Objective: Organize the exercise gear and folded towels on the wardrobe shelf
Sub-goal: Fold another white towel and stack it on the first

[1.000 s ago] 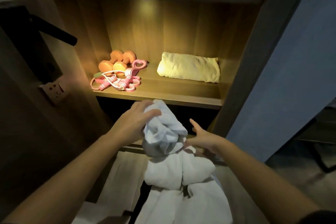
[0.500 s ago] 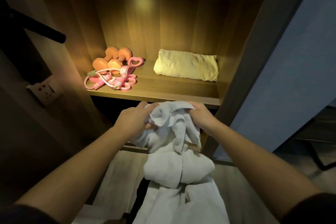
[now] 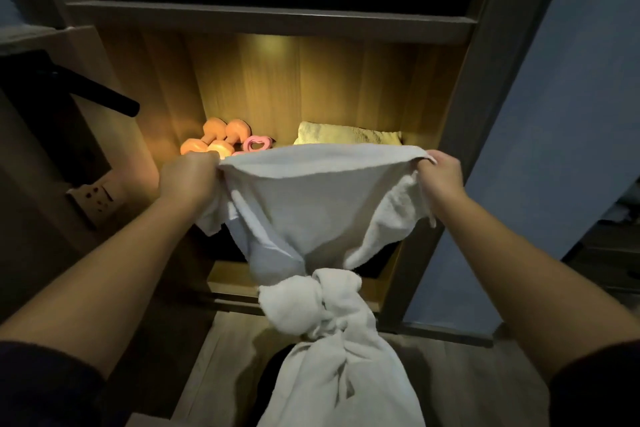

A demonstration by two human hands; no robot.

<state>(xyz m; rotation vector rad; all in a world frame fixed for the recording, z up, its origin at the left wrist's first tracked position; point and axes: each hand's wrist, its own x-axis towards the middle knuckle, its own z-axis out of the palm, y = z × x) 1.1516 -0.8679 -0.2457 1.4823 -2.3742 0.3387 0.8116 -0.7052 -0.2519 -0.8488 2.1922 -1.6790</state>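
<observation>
A white towel (image 3: 311,204) hangs spread between my hands in front of the lit wardrobe shelf. My left hand (image 3: 188,180) grips its left top corner and my right hand (image 3: 440,173) grips the right one. Its lower part bunches into a twisted knot (image 3: 311,302) and trails down. Behind the towel's top edge, two orange dumbbells (image 3: 214,139) lie at the shelf's left with a pink heart-shaped piece (image 3: 257,144) beside them. A folded yellow towel (image 3: 349,134) lies at the right. The pink gear below them is hidden by the white towel.
The wardrobe's right post (image 3: 485,87) stands close to my right hand. A dark handle (image 3: 104,97) and a wall socket (image 3: 95,196) stick out at the left. A darker shelf (image 3: 225,274) lies below, and wooden floor (image 3: 225,357) beneath.
My hands have moved apart and upward, pulling the bunched white towel open into a wide sheet. It now covers the shelf's front edge and the pink gear.
</observation>
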